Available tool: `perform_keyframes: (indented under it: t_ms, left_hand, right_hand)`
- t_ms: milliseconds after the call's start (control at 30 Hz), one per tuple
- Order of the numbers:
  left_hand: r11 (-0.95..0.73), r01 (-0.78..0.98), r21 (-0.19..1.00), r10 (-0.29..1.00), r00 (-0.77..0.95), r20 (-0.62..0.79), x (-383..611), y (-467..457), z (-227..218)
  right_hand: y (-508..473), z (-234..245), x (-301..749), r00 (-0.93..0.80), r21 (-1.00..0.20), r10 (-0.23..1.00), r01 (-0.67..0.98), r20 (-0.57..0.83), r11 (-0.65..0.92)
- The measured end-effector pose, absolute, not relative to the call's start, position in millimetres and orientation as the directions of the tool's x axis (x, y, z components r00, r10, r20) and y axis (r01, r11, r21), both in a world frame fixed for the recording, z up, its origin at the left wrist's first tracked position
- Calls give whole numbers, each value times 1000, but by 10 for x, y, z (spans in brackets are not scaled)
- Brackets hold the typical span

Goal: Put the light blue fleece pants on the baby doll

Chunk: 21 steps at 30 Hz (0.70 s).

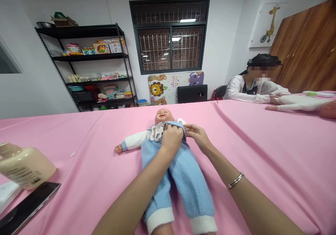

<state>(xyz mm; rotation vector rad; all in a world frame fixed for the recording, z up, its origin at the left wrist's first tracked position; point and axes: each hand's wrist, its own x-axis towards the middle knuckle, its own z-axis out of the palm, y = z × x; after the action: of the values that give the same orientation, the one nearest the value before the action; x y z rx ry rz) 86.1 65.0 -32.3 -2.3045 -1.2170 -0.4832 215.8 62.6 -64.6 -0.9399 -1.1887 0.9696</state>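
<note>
One pink worktop; one baby doll in blue fleece suit, lying face-up at centre. Left hand curled, gripping suit's chest; right hand pinching suit's shoulder edge. Cream bottle far left.

doll lies on table; bottle far left.

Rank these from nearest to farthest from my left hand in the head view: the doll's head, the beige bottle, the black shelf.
From the left hand:
1. Doll's head, just beyond it.
2. Beige bottle, far left on the table.
3. Black shelf, against the back wall.
</note>
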Motion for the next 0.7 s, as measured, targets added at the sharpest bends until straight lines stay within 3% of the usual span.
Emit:
perform_keyframes:
  t_ms: [233,467,567,700]
  left_hand:
    - [-492,860,-133,771,502,392,875,668,-333]
    - [-566,806,-173,704,582,407,880,527,-211]
    - [-580,794,-179,706,600,376,880,482,-149]
    - [-598,792,-122,722,598,347,854,466,-63]
  right_hand:
    - [661,-670,2128,123,-952,957,-133,262,277]
    - [1043,-712,2314,221,-941,963,-267,152,210]
    - [1323,-694,2302,229,-951,969,-268,94,155]
    - [1656,-698,2191,209,-955,971,-244,116,167]
